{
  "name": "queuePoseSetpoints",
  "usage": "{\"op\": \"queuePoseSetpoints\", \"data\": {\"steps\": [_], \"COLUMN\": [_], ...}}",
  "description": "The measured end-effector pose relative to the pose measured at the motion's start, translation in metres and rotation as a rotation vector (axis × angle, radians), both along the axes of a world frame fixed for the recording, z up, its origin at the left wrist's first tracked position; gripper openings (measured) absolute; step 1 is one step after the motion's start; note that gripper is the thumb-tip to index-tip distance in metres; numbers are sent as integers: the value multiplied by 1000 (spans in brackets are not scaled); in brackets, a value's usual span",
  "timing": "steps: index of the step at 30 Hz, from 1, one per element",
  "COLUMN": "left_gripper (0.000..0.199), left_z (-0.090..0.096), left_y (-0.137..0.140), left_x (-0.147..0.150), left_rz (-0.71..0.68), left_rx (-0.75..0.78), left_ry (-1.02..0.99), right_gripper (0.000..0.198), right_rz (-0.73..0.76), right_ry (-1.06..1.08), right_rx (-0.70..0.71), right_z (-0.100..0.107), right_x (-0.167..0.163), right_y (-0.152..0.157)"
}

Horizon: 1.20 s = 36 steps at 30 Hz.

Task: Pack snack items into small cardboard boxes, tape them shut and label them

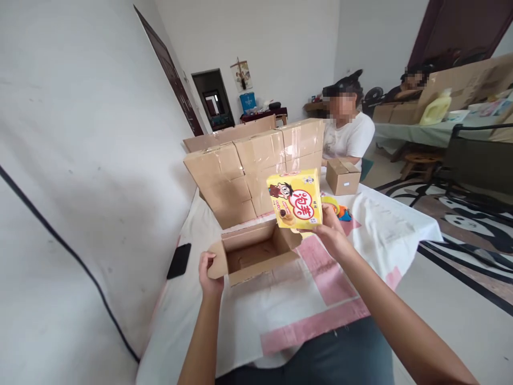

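My right hand (331, 230) grips a yellow snack box (294, 200) by its lower right corner. The box has a cartoon figure and red lettering on its front. It is held up above the right end of an open cardboard box (262, 267). The inside of that cardboard box shows bare brown bottom. My left hand (209, 275) pinches the carton's left end flap, which is folded outward. Just beyond my right hand lie a roll of yellow tape (331, 202) and a blue and orange item (343, 214), partly hidden by the snack box and my hand.
Stacked taped cartons (256, 166) form a wall behind the open box. A small closed carton (343, 177) stands to their right, near a seated person in a white shirt (352, 133). A black phone-like slab (178, 261) lies on the left of the cloth-covered table (248, 321).
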<state>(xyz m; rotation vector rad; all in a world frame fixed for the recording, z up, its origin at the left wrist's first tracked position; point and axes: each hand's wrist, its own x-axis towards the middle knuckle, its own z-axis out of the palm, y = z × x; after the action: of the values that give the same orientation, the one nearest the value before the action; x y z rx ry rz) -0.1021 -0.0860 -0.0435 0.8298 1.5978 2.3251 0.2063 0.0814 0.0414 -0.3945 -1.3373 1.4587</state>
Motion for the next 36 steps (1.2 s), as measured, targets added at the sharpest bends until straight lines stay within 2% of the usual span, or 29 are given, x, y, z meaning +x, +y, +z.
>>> {"op": "queuePoseSetpoints", "data": {"steps": [3, 9, 13, 17, 20, 24, 36], "left_gripper": [29, 19, 15, 16, 18, 20, 28], "left_z": [-3, -17, -30, -41, -48, -55, -64], "left_y": [4, 2, 6, 13, 14, 13, 20], "left_x": [3, -9, -25, -39, -45, -47, -53], "left_rz": [-69, -132, -194, -251, -267, -280, -318], "left_rx": [9, 43, 44, 33, 23, 3, -30], "left_ry": [-50, -119, -173, -234, -274, -309, -357], "right_gripper": [52, 52, 60, 55, 48, 45, 33], "right_rz": [-34, 151, 214, 236, 223, 200, 176], "right_ry": [-190, -629, -962, -1239, -1316, -1364, -1544], "right_rx": [280, 767, 957, 1091, 1169, 1156, 1183], "right_z": [11, 35, 40, 29, 14, 0, -4], "right_x": [-3, -21, -50, -79, -93, -103, -128], "right_y": [-7, -19, -16, -13, -8, -1, 9]}}
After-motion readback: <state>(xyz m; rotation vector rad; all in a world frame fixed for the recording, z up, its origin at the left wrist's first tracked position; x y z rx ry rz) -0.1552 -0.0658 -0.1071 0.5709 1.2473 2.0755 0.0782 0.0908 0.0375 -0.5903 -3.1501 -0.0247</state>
